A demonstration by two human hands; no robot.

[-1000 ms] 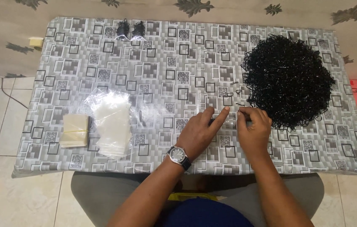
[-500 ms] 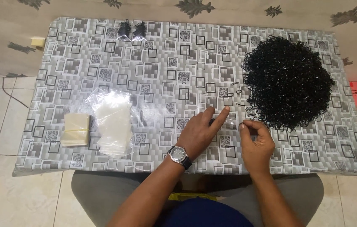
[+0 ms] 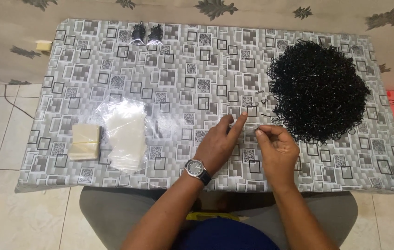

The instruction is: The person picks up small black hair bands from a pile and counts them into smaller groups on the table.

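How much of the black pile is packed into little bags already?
Done: two small filled bags sit at the far edge. In hand: the left hand and right hand pinch a small clear bag. Left: the big black pile and stacked empty bags.

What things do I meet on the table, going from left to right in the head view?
Pale card stack → clear plastic bags → left hand → right hand → black pile of small rings.

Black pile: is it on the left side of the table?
No, the black pile lies at the table's right end, beyond the right hand.
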